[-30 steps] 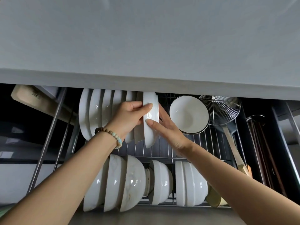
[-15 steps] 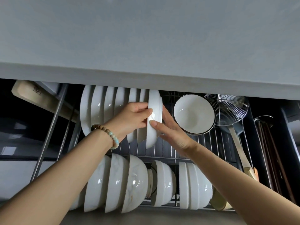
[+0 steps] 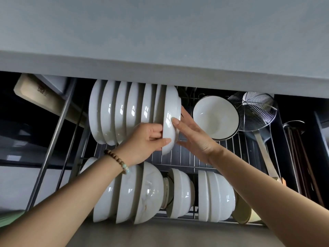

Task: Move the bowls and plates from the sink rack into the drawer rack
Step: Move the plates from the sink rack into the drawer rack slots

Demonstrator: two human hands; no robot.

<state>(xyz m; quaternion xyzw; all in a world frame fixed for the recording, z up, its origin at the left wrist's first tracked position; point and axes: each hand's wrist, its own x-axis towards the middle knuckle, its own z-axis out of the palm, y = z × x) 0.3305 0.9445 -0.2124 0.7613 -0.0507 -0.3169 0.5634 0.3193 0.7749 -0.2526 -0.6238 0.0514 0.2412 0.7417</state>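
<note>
Row of upright plates [image 3: 121,111] stands just left of and above the left hand [image 3: 145,141]. Left hand: fingers curled round the lower edge of the white plate [image 3: 169,122], gripping it. Plate stands on edge in the drawer rack [image 3: 188,155], at the row's right end. Right hand [image 3: 194,138]: thumb on the plate's near face, fingers behind it, pinching. Dark-rimmed bowl [image 3: 215,116] sits just right of that hand, wire skimmer [image 3: 252,111] beyond.
</note>
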